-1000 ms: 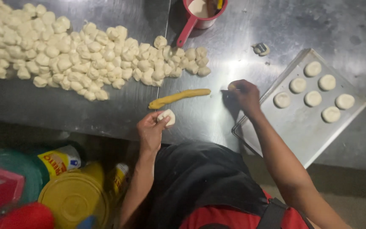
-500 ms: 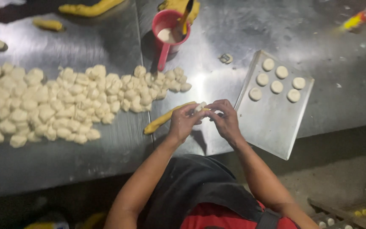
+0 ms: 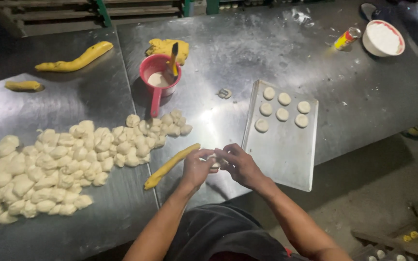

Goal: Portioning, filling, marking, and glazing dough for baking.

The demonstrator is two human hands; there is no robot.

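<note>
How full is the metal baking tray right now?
Mostly empty. The baking tray holds six round dough discs grouped at its far end; the near part is bare metal.

the left hand (image 3: 197, 169) and right hand (image 3: 238, 164) meet over the near edge of the steel table (image 3: 247, 53), in a bare gap hemmed by the yellow dough strip (image 3: 171, 166) on the left and the baking tray (image 3: 281, 145) on the right. the tray's near half lies bare; six dough rounds (image 3: 281, 107) fill its far end. leftward the heap of white dough pieces (image 3: 59, 164) blocks the near-left part. straight ahead stand the red cup (image 3: 158, 79) and a yellow dough lump (image 3: 165, 47). the far-right stretch is open up to the small can (image 3: 347, 38) and white bowl (image 3: 383, 38).
</note>
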